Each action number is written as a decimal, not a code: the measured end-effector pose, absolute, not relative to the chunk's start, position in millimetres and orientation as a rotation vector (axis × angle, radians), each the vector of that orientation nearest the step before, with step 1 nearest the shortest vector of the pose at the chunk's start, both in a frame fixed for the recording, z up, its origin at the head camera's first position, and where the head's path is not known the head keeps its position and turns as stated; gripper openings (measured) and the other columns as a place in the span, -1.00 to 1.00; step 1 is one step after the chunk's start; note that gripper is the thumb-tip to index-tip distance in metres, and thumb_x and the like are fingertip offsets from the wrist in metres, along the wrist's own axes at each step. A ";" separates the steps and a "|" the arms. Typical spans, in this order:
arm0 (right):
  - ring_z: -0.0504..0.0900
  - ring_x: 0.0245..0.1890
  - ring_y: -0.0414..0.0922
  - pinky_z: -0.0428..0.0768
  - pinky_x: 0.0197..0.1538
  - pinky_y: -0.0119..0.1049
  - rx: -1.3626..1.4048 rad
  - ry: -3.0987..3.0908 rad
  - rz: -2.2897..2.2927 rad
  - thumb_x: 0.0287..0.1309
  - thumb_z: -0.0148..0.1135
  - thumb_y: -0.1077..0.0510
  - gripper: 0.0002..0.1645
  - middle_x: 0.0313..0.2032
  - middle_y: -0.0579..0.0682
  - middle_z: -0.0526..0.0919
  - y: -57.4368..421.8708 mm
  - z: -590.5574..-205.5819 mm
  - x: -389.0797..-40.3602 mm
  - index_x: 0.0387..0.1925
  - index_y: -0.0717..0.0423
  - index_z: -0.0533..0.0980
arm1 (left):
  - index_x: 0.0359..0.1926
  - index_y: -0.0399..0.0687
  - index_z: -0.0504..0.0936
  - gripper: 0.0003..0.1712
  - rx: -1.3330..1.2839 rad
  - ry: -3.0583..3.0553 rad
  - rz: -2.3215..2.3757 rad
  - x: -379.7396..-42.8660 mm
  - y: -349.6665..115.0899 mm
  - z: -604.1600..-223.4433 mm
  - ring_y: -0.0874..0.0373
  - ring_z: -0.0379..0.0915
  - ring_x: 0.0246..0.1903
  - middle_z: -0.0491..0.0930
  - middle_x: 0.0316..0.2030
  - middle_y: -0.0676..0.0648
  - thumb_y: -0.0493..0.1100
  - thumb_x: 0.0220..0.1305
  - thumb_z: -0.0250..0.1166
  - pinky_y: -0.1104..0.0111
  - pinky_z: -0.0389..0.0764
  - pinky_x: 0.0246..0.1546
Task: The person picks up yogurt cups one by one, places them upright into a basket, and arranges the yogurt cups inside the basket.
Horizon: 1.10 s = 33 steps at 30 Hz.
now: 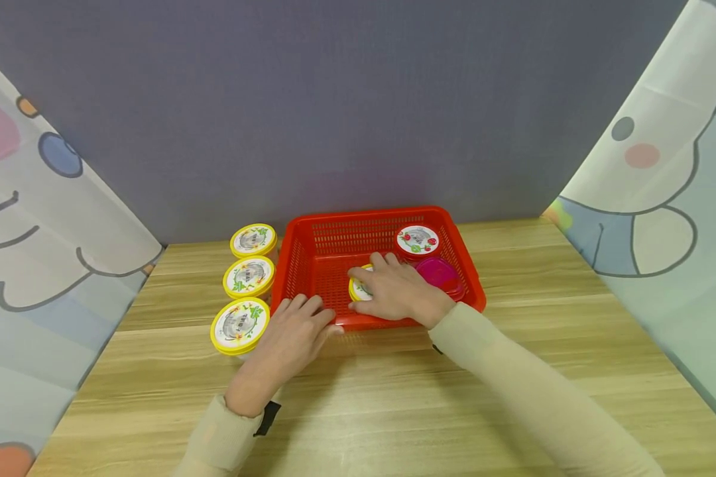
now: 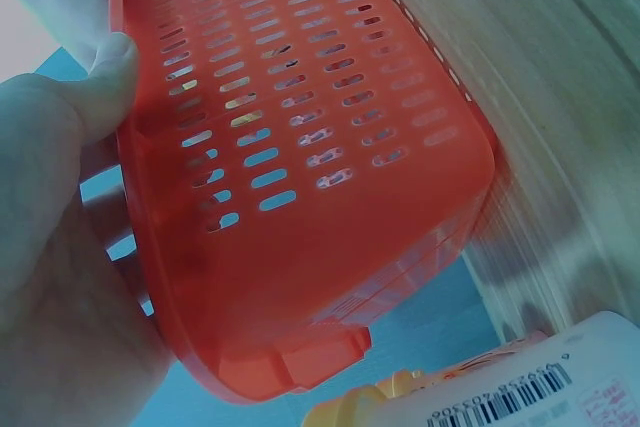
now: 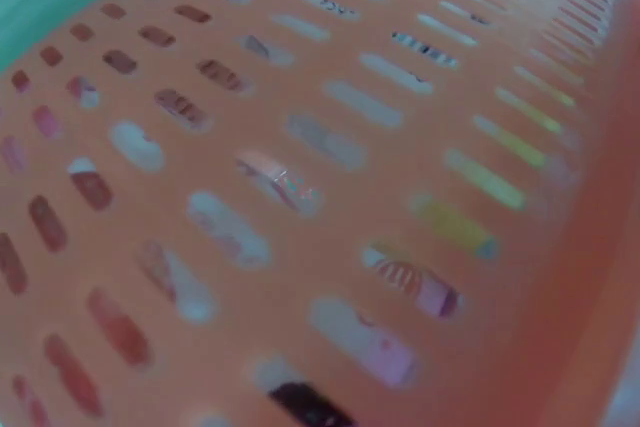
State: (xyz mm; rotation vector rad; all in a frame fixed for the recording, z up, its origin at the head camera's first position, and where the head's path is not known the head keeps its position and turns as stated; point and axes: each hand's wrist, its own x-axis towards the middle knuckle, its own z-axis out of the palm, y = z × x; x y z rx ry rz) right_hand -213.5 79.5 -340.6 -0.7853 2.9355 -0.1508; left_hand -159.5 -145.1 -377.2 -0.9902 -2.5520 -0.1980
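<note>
Against a grey panel (image 1: 358, 112), on a wood-grain worktop (image 1: 358, 417), the left hand (image 1: 295, 334) grips the red basket (image 1: 358, 214) by its rim while the right hand (image 1: 396, 288), fingers curled over a tub (image 1: 361, 291) inside, would do best holding it evenly and level, its partly hidden white lid yellow-edged and green-printed.

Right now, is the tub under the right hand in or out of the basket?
In: the head view shows the yellow-lidded tub enclosed by the red basket.
</note>
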 end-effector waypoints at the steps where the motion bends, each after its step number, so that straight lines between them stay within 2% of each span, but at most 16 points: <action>1: 0.40 0.04 0.04 0.58 -0.03 0.01 -0.776 2.929 -0.150 0.26 0.13 -0.43 -0.20 0.21 0.10 0.40 79.1 -340.5 -214.1 0.44 -0.25 0.36 | -0.20 0.00 0.74 -0.71 -0.991 -2.551 -0.197 -159.5 -145.1 -377.3 0.06 0.31 -0.31 0.45 -0.35 0.03 0.10 0.32 0.38 0.27 0.33 -0.30; 11: 0.33 0.30 0.22 0.43 0.22 0.26 -0.659 2.859 -0.171 0.23 0.21 -0.39 -0.18 0.35 0.16 0.30 72.9 -335.1 -217.0 0.45 -0.25 0.33 | -0.19 0.00 0.74 -0.70 -0.990 -2.552 -0.198 -160.0 -145.5 -377.4 0.05 0.32 -0.31 0.46 -0.35 0.03 0.12 0.32 0.37 0.26 0.34 -0.29; 27: 0.41 0.25 0.20 0.42 0.28 0.15 -0.635 2.859 -0.071 0.18 0.13 -0.55 0.00 0.36 0.18 0.34 71.9 -330.9 -211.6 0.54 -0.27 0.22 | -0.19 0.00 0.74 -0.71 -0.995 -2.547 -0.197 -159.7 -145.2 -377.6 0.04 0.34 -0.30 0.47 -0.35 0.03 0.10 0.33 0.38 0.25 0.36 -0.29; 33: 0.19 0.45 0.27 0.28 0.38 0.23 -0.667 2.876 -0.152 0.24 0.06 -0.55 0.00 0.47 0.18 0.23 77.7 -329.7 -207.9 0.58 -0.26 0.14 | -0.19 0.00 0.74 -0.71 -0.994 -2.547 -0.195 -159.7 -144.9 -378.0 0.05 0.32 -0.31 0.46 -0.36 0.03 0.10 0.32 0.38 0.26 0.35 -0.29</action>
